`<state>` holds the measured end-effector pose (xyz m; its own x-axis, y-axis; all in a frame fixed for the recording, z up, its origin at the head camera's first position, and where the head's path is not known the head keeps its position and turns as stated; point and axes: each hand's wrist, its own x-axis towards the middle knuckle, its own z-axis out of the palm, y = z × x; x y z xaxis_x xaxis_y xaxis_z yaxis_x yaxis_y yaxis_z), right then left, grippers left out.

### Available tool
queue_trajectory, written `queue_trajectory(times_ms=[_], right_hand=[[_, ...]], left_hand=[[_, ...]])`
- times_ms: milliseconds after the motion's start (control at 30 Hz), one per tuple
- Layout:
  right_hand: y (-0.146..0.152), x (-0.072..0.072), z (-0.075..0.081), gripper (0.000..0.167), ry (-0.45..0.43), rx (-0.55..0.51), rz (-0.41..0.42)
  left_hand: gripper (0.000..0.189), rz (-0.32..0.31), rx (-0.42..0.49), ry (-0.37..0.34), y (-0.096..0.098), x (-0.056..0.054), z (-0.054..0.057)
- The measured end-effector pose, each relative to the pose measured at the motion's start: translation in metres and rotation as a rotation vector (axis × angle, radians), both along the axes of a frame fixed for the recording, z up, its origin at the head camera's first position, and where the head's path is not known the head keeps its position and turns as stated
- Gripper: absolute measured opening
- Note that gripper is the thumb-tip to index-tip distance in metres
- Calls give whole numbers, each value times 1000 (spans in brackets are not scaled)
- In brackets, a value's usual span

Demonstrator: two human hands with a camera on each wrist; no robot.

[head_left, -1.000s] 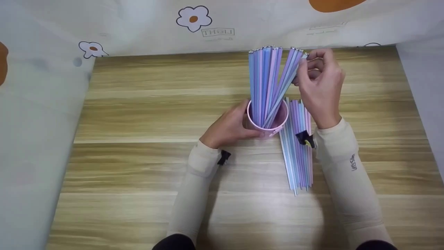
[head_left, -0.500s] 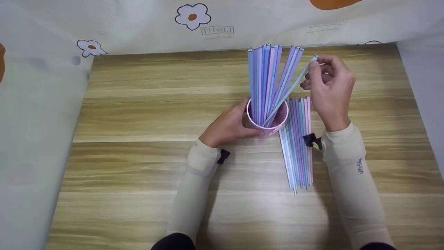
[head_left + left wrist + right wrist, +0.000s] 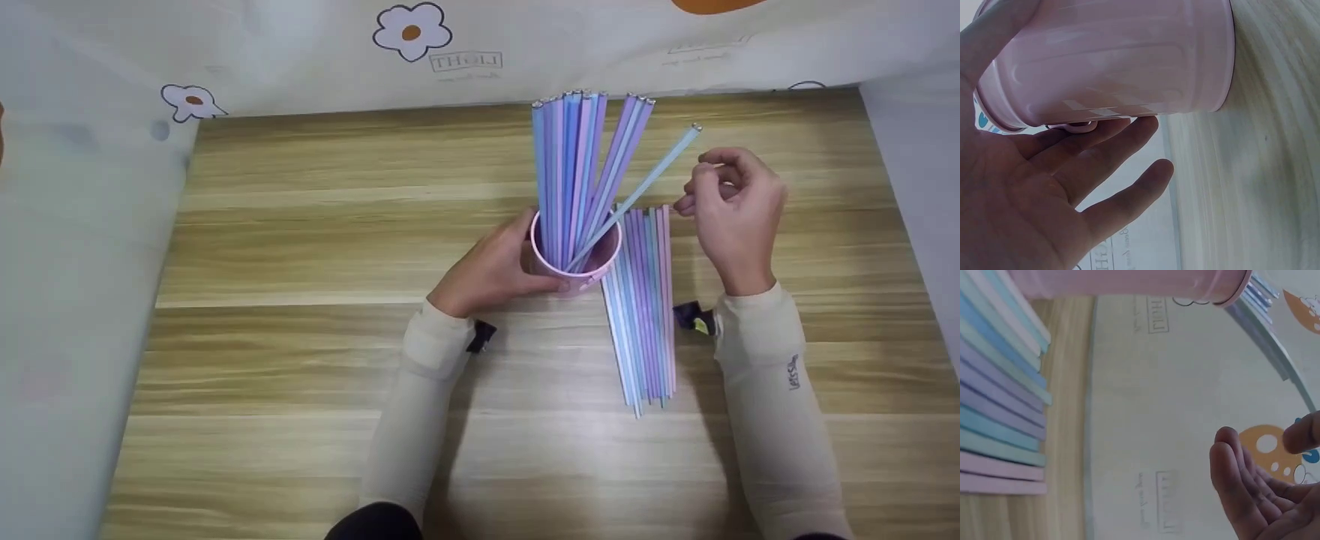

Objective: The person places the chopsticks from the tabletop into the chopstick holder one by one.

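My left hand (image 3: 491,270) grips a small pink metal-looking bucket (image 3: 1112,62) from its left side, thumb on the near side and fingers behind. Several slim pastel sticks (image 3: 570,172) with shiny ends stand upright in it. One light blue stick (image 3: 656,172) leans far out to the right over the rim (image 3: 619,251). Just right of that stick's top, my right hand (image 3: 739,217) hovers with nothing in its grasp. In the right wrist view its thumb (image 3: 1302,434) is apart from the loosely bent fingers (image 3: 1233,478).
A row of loose pastel sticks (image 3: 645,315) lies on the wood-grain table (image 3: 300,360), right beside the bucket. A pale sheet with flower prints (image 3: 412,31) hangs along the table's back edge. Black clips (image 3: 482,336) are on both sleeves.
My right hand has drawn the light blue stick away from the others, let go of it, and moved right and nearer. The left hand keeps its grip on the bucket.
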<state>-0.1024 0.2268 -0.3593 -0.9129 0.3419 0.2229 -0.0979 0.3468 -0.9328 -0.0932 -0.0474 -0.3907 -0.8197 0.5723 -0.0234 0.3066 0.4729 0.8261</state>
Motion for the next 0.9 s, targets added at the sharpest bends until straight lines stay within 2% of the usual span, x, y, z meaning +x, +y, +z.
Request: queue_trajectory(times_ms=[167,300,500,800,900], right_hand=[[11,-4,-11,21,-173,40,29],[20,-7,-21,27,-298,118,86],[29,-6,-32,28,-517,249,212],[31,-7,-43,27,-644,370,306],[31,-6,-44,26,-637,434,315]], left_hand=[[97,3,5,-10,-2,0,0],[98,8,35,-41,-2,0,0],[98,9,27,-40,-1,0,0],[98,9,45,-32,0,0,-1],[97,0,43,-29,1,-1,-1]])
